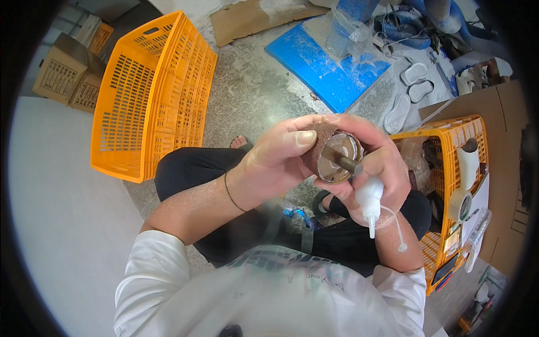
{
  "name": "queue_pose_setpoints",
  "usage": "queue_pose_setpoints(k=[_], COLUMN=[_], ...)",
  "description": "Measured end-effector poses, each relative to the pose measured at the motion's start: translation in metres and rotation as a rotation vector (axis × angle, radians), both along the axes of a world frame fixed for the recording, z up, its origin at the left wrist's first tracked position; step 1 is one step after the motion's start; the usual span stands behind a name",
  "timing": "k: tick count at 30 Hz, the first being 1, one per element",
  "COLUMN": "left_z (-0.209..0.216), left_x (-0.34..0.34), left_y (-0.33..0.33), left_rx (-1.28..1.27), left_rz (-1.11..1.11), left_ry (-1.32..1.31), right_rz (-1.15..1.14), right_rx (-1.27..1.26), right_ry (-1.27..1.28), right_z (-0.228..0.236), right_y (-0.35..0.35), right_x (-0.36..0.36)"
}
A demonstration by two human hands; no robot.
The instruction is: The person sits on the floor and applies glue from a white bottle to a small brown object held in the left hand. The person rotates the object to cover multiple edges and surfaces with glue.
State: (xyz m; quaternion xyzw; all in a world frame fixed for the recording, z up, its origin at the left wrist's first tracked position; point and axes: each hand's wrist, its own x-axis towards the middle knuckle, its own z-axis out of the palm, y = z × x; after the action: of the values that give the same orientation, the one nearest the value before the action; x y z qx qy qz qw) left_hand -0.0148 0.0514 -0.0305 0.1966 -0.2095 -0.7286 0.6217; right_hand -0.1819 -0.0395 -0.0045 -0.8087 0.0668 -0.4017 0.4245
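Observation:
In front of my chest my two hands hold a round drum [330,167] with a metal shaft [350,164] sticking out of its middle. A brown, rough strip that looks like sandpaper [316,147] curves round the drum's left side. My left hand [269,160] is closed on this strip, its thumb pressing the outer face. From the other side my right hand [390,168] wraps round the drum. It also grips a small white squeeze bottle [369,196], nozzle down, with its tethered cap [402,247] hanging loose. Some fingers are hidden behind the drum.
Stacked orange crates [151,106] stand at the left, beside a white surface [62,213]. An orange basket [449,140] at the right carries a tape roll [460,204]. A dusty blue board [325,64] and white slippers [397,112] lie on the floor ahead.

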Motion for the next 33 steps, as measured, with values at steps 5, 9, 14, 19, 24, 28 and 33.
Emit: queue_pose_setpoints(k=[5, 9, 14, 19, 24, 28, 33], left_z=[-0.005, -0.008, -0.007, -0.007, -0.009, -0.005, -0.003], left_x=[-0.001, -0.006, -0.013, -0.015, -0.022, -0.024, -0.021], left_y=[0.001, 0.002, 0.001, 0.004, 0.006, 0.006, 0.008], left_rx=[-0.038, -0.005, -0.064, -0.007, -0.049, -0.046, -0.056], left_rz=[-0.016, 0.008, 0.021, 0.036, 0.132, 0.14, 0.132], left_ry=[0.039, 0.004, -0.129, -0.212, -0.162, -0.235, -0.268], right_rz=[0.012, 0.019, -0.106, -0.172, -0.261, -0.262, -0.263], right_rx=[0.046, 0.066, 0.064, 0.081, 0.049, 0.024, -0.02], right_ry=[-0.021, -0.005, -0.092, -0.123, -0.119, -0.143, -0.112], right_z=[-0.002, -0.003, -0.005, -0.007, -0.009, -0.01, -0.007], right_y=[0.002, 0.003, 0.007, 0.01, 0.012, 0.01, 0.01], right_x=[-0.002, -0.006, -0.003, 0.002, 0.007, 0.012, 0.012])
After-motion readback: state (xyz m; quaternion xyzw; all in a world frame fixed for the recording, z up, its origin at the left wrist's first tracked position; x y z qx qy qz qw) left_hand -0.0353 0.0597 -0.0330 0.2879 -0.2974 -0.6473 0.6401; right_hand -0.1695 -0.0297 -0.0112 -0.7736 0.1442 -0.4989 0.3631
